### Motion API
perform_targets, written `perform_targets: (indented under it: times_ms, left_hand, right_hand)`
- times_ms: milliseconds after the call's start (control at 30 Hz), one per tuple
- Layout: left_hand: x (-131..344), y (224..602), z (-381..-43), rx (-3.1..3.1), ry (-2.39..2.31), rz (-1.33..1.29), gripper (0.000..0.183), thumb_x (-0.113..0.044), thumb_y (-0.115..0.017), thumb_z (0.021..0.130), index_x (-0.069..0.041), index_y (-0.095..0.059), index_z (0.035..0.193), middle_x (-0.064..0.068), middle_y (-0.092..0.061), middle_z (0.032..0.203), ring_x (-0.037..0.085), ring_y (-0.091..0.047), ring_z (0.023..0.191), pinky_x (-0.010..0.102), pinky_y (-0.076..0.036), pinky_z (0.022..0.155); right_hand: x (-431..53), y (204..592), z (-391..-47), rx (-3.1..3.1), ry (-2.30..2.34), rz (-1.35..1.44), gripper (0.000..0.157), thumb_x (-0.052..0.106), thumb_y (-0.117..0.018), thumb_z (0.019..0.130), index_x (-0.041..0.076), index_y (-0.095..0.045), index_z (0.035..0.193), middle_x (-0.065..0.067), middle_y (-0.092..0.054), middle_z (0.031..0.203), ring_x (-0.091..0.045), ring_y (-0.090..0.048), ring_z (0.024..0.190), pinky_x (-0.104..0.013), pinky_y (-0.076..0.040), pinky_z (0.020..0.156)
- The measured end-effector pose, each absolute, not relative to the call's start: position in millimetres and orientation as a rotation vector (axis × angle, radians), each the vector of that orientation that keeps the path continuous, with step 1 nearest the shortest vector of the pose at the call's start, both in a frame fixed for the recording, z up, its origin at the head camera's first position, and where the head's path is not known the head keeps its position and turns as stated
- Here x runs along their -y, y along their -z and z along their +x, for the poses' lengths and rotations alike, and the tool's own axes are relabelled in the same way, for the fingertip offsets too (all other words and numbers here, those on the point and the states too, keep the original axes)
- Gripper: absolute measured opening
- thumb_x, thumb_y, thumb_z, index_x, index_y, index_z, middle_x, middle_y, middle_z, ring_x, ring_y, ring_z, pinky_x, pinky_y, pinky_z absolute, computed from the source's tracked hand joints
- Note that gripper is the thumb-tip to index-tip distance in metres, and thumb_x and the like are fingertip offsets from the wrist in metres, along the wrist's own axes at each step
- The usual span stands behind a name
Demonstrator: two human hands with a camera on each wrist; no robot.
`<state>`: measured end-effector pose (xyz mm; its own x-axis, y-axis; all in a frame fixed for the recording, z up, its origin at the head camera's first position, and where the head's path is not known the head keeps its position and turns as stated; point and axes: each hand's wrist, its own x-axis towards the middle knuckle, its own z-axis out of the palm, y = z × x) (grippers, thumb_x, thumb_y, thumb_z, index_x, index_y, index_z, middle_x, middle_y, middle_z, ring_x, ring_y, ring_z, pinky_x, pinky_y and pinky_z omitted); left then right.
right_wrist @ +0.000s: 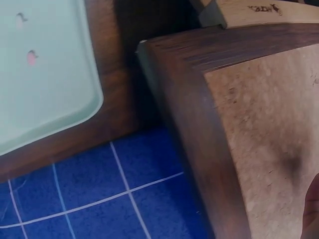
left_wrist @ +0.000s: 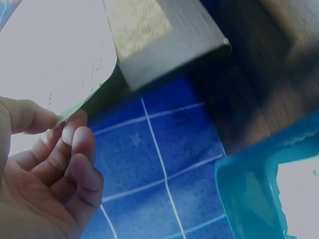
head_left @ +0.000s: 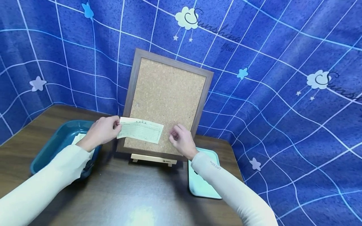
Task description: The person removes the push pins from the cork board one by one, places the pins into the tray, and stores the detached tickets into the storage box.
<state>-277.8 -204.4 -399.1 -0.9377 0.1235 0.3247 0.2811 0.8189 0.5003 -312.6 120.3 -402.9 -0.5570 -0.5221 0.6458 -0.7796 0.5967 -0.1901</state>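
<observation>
In the head view my left hand (head_left: 103,130) pinches the left edge of a pale green printed form (head_left: 141,129). The form spans the lower part of a wood-framed corkboard (head_left: 169,91) and bows slightly. In the left wrist view, thumb and forefinger of the left hand (left_wrist: 55,159) grip the paper's corner, which stands off the frame. My right hand (head_left: 182,141) is at the cork's lower right, just beyond the form's right edge, fingers curled. Whether it holds something small is hidden. Only a sliver of the right hand (right_wrist: 312,211) enters the right wrist view.
The corkboard leans on a small wooden easel (head_left: 154,158). At left stands a teal bin (head_left: 42,160) with papers (head_left: 78,138) inside. A mint tray (head_left: 202,185) lies at right; small pink-tipped items (right_wrist: 32,58) sit in it. Behind hangs a blue curtain (head_left: 271,94).
</observation>
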Motion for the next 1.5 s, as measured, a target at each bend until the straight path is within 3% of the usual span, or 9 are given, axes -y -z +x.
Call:
perform_targets:
  times_ms: [133, 933, 1167, 1500]
  left_hand:
    - [215.3, 396.3, -277.9, 2.73, 0.848, -0.271, 0.015, -0.017, -0.051, 0.091, -0.003, -0.056, 0.087, 0.02, -0.066, 0.089, 0.019, -0.051, 0.054, 0.033, -0.034, 0.042]
    - [266.2, 391.3, -268.0, 2.738, 0.804, -0.224, 0.018, -0.019, -0.044, 0.094, -0.005, -0.052, 0.088, 0.006, -0.047, 0.069, 0.022, -0.043, 0.058, 0.035, -0.031, 0.051]
    - [283.8, 387.6, -266.3, 2.846, 0.826, -0.191, 0.022, -0.016, -0.04, 0.099, 0.003, -0.05, 0.101, 0.012, -0.049, 0.078, 0.025, -0.045, 0.063, 0.036, -0.035, 0.05]
    - [309.2, 390.6, -264.2, 2.888, 0.812, -0.156, 0.025, -0.019, -0.038, 0.096, 0.003, -0.049, 0.101, 0.011, -0.047, 0.076, 0.025, -0.046, 0.065, 0.036, -0.034, 0.052]
  right_hand:
    - [-126.1, 400.5, -312.5, 2.305, -0.614, 1.011, 0.012, -0.001, -0.064, 0.078, 0.009, -0.061, 0.084, 0.003, -0.052, 0.081, -0.007, -0.052, 0.072, -0.014, -0.044, 0.064]
    - [-146.2, 401.1, -308.6, 2.303, -0.628, 0.979, 0.011, -0.001, -0.064, 0.076, 0.008, -0.061, 0.082, 0.003, -0.052, 0.08, -0.009, -0.051, 0.07, -0.02, -0.044, 0.063]
    - [-154.0, 402.4, -306.9, 2.315, -0.631, 0.965, 0.013, 0.0, -0.063, 0.075, 0.009, -0.06, 0.083, 0.003, -0.051, 0.079, -0.009, -0.05, 0.07, -0.021, -0.043, 0.063]
    - [-169.8, 411.3, -302.9, 2.288, -0.604, 0.961, 0.013, 0.0, -0.062, 0.074, 0.01, -0.055, 0.078, 0.001, -0.048, 0.076, -0.011, -0.047, 0.067, -0.022, -0.041, 0.059]
